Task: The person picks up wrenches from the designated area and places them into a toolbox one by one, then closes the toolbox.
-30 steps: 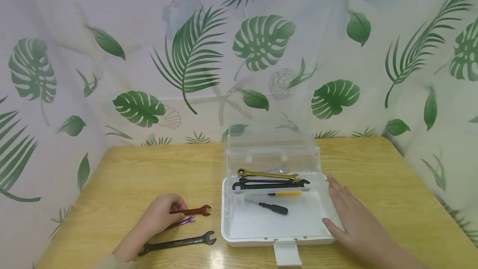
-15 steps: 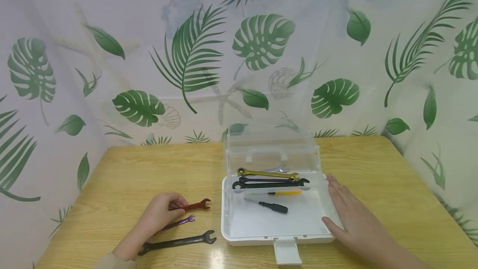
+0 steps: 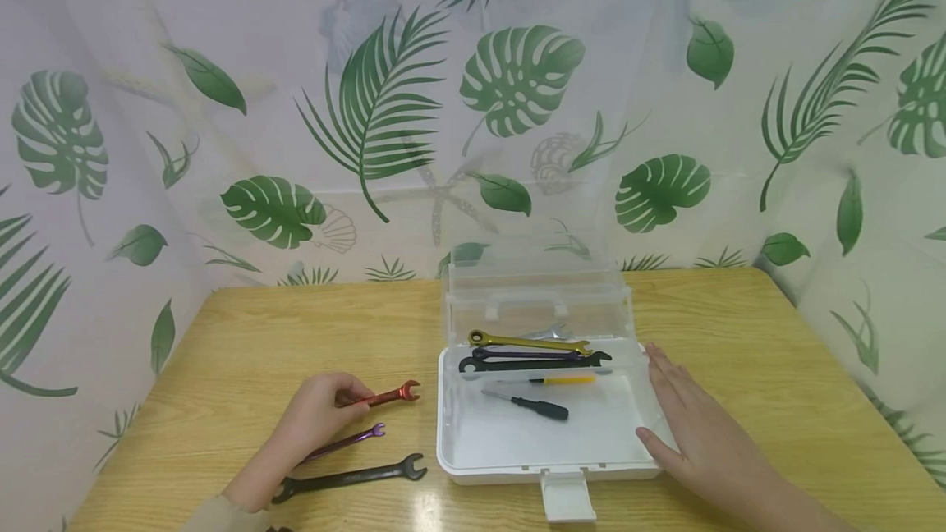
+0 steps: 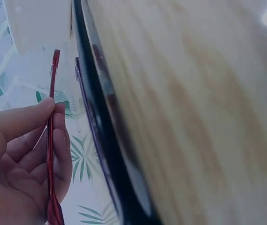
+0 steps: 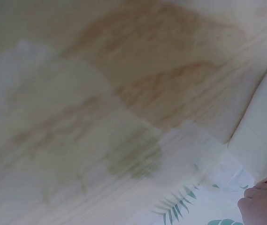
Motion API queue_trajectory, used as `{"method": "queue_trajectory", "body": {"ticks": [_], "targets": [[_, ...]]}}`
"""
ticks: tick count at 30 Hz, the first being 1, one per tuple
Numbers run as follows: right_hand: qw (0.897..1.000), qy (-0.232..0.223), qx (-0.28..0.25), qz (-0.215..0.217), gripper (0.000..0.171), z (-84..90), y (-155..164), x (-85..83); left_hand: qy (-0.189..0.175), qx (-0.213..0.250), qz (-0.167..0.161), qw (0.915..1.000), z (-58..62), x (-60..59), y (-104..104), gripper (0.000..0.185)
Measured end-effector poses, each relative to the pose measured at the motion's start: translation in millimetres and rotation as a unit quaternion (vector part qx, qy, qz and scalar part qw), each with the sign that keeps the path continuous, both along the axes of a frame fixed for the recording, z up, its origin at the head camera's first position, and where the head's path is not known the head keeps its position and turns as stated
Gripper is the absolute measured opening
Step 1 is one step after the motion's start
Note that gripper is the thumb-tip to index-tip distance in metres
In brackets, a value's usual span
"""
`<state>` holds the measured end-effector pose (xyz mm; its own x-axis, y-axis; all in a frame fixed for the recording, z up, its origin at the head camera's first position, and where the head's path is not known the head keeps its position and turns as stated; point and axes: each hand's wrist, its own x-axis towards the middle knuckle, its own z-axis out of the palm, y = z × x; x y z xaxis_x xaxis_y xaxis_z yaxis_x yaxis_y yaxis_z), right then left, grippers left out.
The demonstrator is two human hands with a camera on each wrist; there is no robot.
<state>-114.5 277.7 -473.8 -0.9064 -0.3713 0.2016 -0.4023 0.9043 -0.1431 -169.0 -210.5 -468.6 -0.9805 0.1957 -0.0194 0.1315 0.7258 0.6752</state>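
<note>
My left hand (image 3: 316, 417) pinches a red open-end wrench (image 3: 393, 395) between thumb and fingers, its open jaw end pointing toward the toolbox. In the left wrist view the red wrench (image 4: 50, 154) is held apart from the table surface. Below that hand on the table lie a small purple wrench (image 3: 347, 440) and a larger black wrench (image 3: 362, 477). My right hand (image 3: 698, 429) rests with extended fingers along the right side of the white toolbox (image 3: 510, 446); only its fingertips show in the right wrist view.
Inside the toolbox lie a black-handled screwdriver (image 3: 543, 409) and a yellow-handled tool (image 3: 569, 380). Its clear tray at the back bears several wrenches, including a gold wrench (image 3: 528, 343). The clear lid (image 3: 535, 273) stands raised; the white latch (image 3: 567, 497) hangs down in front.
My left hand has raised the red wrench from beside the purple one, slightly up and away from it, uncovering more of the purple wrench. My right hand stays at the toolbox.
</note>
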Motion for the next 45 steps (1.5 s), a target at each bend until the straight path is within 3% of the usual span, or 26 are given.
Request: {"method": "queue_trajectory", "body": {"ticks": [12, 30, 45], "targets": [[1.0, 0.013, 0.0, 0.005, 0.087, -0.7, 0, 0.2, 0.008, -0.01, 0.028, 0.9995, 17.7, -3.2, 2, 0.008], [1.0, 0.004, -0.006, 0.004, 0.087, -1.3, 1, -0.5, 0.041, -0.005, 0.004, 0.9991, 50.7, -8.7, 15, 0.009], [1.0, 0.009, -0.002, 0.004, 0.088, -1.2, 0, -0.2, 0.062, 0.004, -0.024, 0.9978, 63.8, -18.7, 41, 0.01]]}}
